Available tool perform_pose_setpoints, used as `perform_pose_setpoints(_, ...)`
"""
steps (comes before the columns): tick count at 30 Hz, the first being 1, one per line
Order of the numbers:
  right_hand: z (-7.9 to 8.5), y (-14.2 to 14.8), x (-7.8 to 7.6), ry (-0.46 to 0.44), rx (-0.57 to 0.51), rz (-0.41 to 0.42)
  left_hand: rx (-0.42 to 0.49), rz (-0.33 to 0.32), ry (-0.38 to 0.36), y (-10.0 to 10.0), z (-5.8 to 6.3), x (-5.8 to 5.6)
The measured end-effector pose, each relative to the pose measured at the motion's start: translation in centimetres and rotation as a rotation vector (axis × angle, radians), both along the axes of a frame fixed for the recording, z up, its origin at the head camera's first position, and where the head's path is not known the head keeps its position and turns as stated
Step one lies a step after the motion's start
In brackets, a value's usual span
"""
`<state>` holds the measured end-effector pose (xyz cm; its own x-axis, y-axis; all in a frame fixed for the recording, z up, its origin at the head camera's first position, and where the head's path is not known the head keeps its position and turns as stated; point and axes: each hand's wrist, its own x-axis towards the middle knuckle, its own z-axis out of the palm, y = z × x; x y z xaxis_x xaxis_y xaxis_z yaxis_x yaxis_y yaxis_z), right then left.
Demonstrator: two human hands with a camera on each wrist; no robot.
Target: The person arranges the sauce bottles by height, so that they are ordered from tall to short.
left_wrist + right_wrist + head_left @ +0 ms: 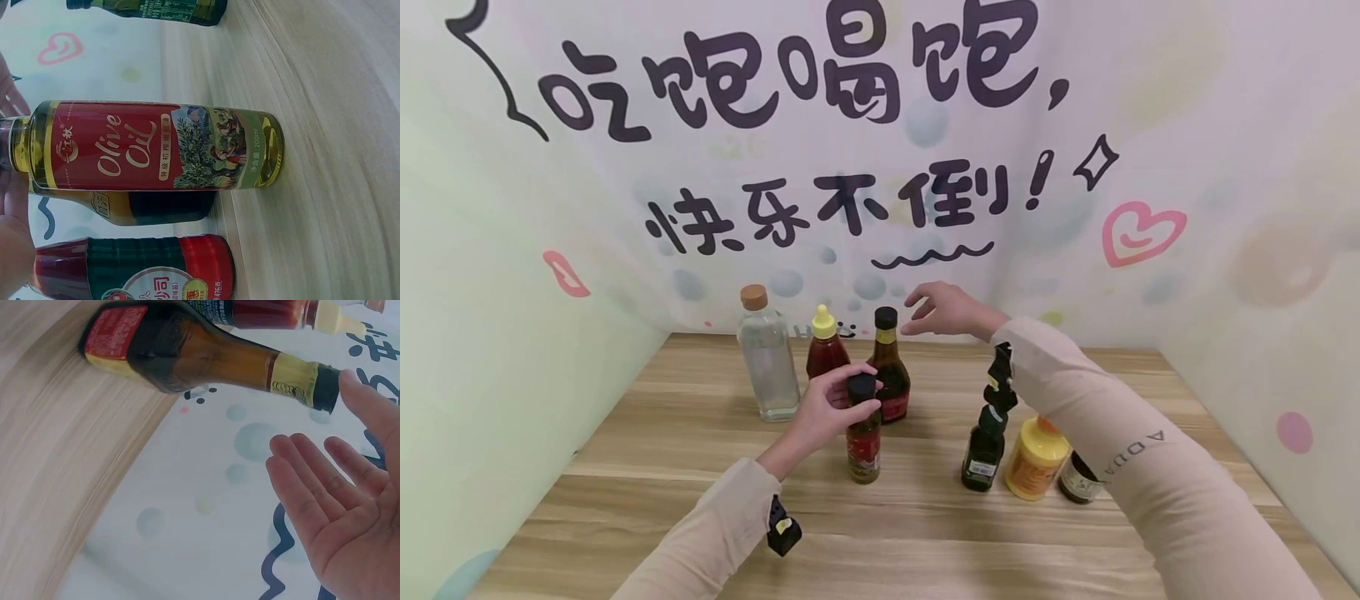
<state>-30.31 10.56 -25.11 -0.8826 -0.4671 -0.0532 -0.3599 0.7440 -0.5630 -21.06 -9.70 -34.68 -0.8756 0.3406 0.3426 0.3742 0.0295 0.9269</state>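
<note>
A slim olive oil bottle [864,457] with a black cap stands upright on the table. My left hand [820,410] holds it round the cap and neck, thumb on the near side. In the left wrist view the bottle's red label [119,147] reads "Olive Oil". Behind it is a dark brown sauce bottle [891,383] with a black cap and yellow neck band. My right hand [951,310] is just right of that cap, fingers spread and holding nothing. In the right wrist view the thumb [369,403] overlaps the cap's edge.
At the back left are a clear bottle [769,367] with a brown cap and a ketchup bottle [826,357] with a yellow nozzle. Below my right forearm stand a dark green bottle [982,460], a yellow bottle [1037,460] and a dark jar [1077,482]. A printed wall cloth [820,283] rises behind the table.
</note>
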Motion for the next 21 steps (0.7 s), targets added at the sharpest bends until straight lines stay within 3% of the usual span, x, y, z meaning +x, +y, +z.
perform_pose_setpoints(12,-0.3,4.0,1.1,0.017,-0.029,0.029,-0.002,0.005,0.022,-0.1,0.1,-0.1)
perform_pose_setpoints(21,-1.2,7.9,2.6,-0.056,-0.206,0.05,0.003,-0.004,0.015,0.0,0.1,0.0)
